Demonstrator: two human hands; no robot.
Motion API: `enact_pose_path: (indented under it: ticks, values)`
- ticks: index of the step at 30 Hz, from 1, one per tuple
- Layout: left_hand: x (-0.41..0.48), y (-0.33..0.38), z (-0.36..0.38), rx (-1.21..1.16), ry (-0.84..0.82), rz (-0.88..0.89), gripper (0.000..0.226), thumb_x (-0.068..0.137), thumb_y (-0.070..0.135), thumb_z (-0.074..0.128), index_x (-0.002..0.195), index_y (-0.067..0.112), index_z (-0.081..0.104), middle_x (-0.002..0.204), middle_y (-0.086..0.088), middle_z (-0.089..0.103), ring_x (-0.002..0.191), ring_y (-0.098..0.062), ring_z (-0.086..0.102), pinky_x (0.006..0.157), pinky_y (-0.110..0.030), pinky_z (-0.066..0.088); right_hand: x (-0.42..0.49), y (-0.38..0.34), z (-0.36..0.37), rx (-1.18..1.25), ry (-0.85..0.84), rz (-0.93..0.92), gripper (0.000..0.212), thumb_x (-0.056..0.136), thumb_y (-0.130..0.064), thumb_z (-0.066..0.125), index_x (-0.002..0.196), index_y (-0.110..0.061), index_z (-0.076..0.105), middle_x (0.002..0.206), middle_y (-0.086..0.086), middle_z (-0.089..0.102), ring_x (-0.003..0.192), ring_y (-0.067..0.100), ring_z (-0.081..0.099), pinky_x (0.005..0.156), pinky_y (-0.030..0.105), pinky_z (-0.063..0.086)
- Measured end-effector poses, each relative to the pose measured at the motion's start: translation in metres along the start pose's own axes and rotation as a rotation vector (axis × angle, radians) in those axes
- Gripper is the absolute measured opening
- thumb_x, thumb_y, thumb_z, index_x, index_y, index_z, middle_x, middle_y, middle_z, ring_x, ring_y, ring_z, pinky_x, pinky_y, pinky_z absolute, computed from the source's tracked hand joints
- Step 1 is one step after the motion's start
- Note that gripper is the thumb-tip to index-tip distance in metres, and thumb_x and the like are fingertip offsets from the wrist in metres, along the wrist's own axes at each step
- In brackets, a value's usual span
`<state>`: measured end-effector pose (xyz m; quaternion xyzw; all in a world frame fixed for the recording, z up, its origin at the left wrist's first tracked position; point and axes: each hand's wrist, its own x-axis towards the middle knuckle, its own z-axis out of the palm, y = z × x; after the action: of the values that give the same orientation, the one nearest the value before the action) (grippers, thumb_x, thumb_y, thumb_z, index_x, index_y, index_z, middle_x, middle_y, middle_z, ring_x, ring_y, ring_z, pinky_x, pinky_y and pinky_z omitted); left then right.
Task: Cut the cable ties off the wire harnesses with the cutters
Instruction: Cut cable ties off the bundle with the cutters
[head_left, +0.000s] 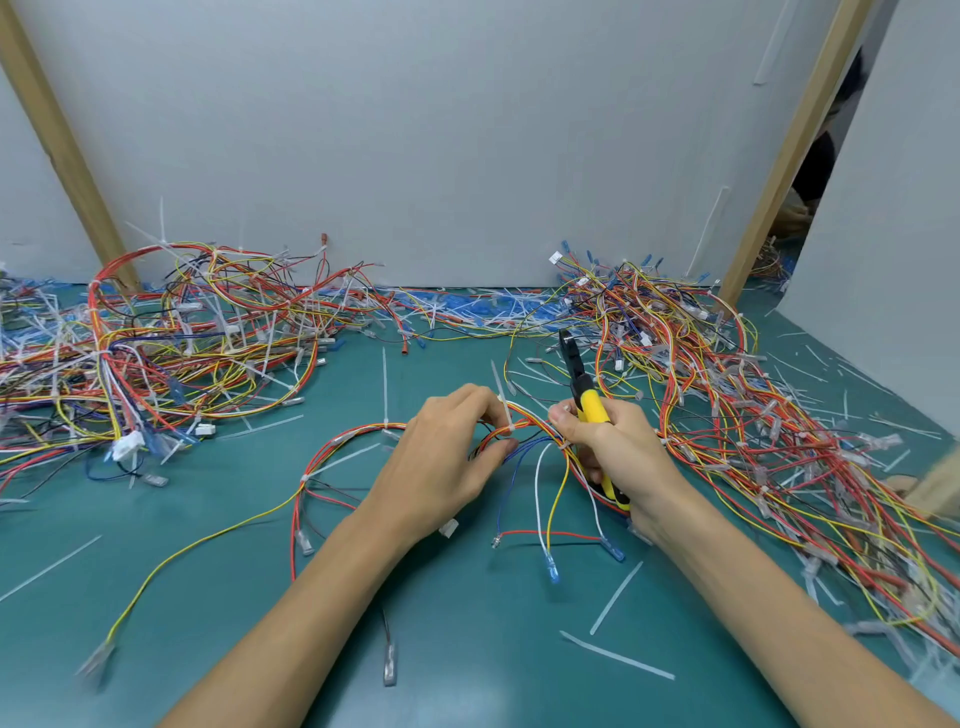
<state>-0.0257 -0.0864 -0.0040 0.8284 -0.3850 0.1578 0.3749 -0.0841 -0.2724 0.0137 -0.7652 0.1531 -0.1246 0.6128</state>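
A wire harness (358, 434) of red, yellow, blue and white wires lies on the green mat in front of me. My left hand (447, 457) pinches its bundle beside a white cable tie (503, 402) that sticks up from the wires. My right hand (610, 454) grips the yellow-handled cutters (584, 400), black jaws pointing up and away, and its thumb and forefinger also pinch the harness just right of the tie. The jaws are clear of the tie.
A big heap of tied harnesses (171, 332) covers the left of the green mat (467, 623), another heap (727, 405) the right. Cut white ties (615, 597) lie scattered about. A grey wall (441, 130) with wooden posts closes the back.
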Motion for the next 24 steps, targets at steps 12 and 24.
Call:
enact_pose_path:
  ticks: [12,24]
  values:
    - [-0.002,0.009,-0.002,-0.221,0.075,-0.099,0.032,0.093,0.03,0.07,0.103,0.034,0.04,0.083,0.014,0.072,0.052,-0.01,0.065,0.066,-0.036,0.054,0.002,0.002,0.001,-0.065,0.059,-0.053,0.02,0.094,-0.031,0.069,0.078,-0.018,0.066,0.052,-0.015,0.051,0.061,0.012,0.045,0.066,0.034,0.036]
    - [-0.005,-0.002,-0.01,0.136,0.078,-0.069,0.023,0.097,0.047,0.057,0.089,0.027,0.067,0.059,0.006,0.059,0.064,-0.022,0.059,0.058,-0.039,0.048,-0.007,0.007,0.015,-0.583,0.186,-0.292,0.034,0.089,-0.046,0.067,0.074,-0.015,0.061,0.061,0.002,0.058,0.066,0.02,0.051,0.073,0.036,0.036]
